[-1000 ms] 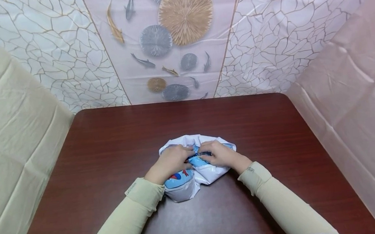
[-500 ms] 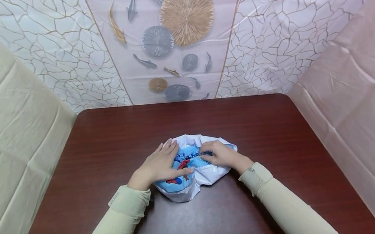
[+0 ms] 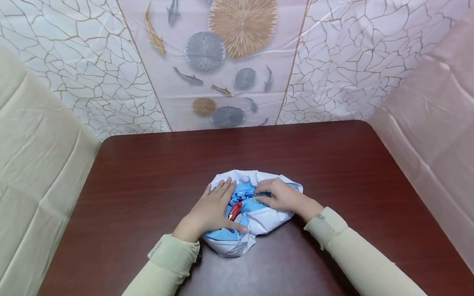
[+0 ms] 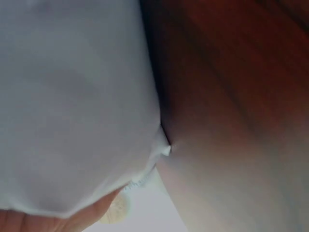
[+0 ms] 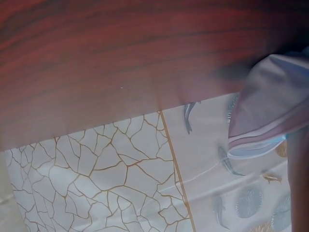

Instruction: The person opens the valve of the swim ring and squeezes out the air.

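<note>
A soft, crumpled white-and-blue plastic item (image 3: 263,221), printed with red and dark-blue figures, lies on the table in the head view. It bulges like a partly filled inflatable. On its left part rests my left hand (image 3: 213,211), fingers straight and spread, thumb pointing toward the middle. My right hand (image 3: 281,195) pinches the plastic near the centre right with curled fingers; the pinched spot is mostly hidden. White plastic (image 4: 72,106) fills much of the left wrist view, with part of the hand (image 4: 91,212) below it. A folded plastic edge (image 5: 273,101) shows in the right wrist view.
The dark red-brown table (image 3: 159,163) has rounded far corners. Behind it hangs a patterned cloth (image 3: 339,65) with fish and round motifs. Quilted-looking pale cloth walls (image 3: 20,160) stand along both sides.
My left hand has left the centre of the plastic, spread its fingers over the left part, then slid slightly right, bunching it. My right hand has stayed at its spot.
</note>
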`<move>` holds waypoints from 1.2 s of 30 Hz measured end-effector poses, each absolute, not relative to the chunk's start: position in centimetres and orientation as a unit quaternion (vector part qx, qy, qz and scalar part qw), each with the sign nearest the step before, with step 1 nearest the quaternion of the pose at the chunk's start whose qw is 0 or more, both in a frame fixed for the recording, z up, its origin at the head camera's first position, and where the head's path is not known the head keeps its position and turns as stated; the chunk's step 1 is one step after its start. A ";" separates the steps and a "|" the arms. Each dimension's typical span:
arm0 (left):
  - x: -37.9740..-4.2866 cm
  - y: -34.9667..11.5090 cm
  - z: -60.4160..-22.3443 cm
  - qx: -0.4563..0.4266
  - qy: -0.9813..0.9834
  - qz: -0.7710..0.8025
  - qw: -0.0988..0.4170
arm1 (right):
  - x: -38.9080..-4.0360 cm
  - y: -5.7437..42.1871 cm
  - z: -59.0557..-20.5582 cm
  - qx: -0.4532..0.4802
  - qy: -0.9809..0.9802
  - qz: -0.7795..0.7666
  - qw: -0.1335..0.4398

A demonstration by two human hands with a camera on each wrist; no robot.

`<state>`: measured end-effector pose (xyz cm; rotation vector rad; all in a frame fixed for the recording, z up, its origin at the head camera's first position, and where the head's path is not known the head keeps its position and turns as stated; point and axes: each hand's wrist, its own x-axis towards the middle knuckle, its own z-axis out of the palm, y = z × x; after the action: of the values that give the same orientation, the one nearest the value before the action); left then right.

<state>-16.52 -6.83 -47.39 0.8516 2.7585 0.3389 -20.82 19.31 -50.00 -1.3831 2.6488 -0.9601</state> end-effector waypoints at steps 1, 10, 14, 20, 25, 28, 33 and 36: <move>-16.6 -6.6 -47.3 0.289 0.943 0.114 0.121 | -20.8 19.4 -50.0 -0.440 0.845 -0.304 0.002; -16.8 -5.9 -47.4 0.272 0.946 0.099 0.147 | -20.5 19.3 -50.0 -0.443 0.849 -0.287 0.010; -16.7 -5.7 -47.3 0.274 0.947 0.087 0.141 | -20.6 19.4 -50.0 -0.448 0.845 -0.291 0.007; -16.5 -5.5 -47.1 0.281 0.949 0.067 0.126 | -20.5 19.3 -49.8 -0.446 0.844 -0.299 0.007; -16.5 -5.4 -46.9 0.280 0.949 0.062 0.128 | -20.5 19.3 -50.0 -0.446 0.846 -0.292 0.007; -16.5 -5.3 -46.9 0.278 0.949 0.060 0.134 | -20.4 19.3 -50.1 -0.448 0.846 -0.287 0.003; -16.6 -5.1 -46.8 0.272 0.951 0.051 0.141 | -20.4 19.3 -50.0 -0.452 0.843 -0.291 -0.007; -16.7 -4.9 -46.8 0.270 0.951 0.048 0.144 | -20.5 19.4 -50.0 -0.451 0.842 -0.295 -0.007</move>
<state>-16.75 -4.92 -46.76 0.7797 2.7409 0.1396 -20.51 19.37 -49.95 -1.4245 2.6566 -0.9319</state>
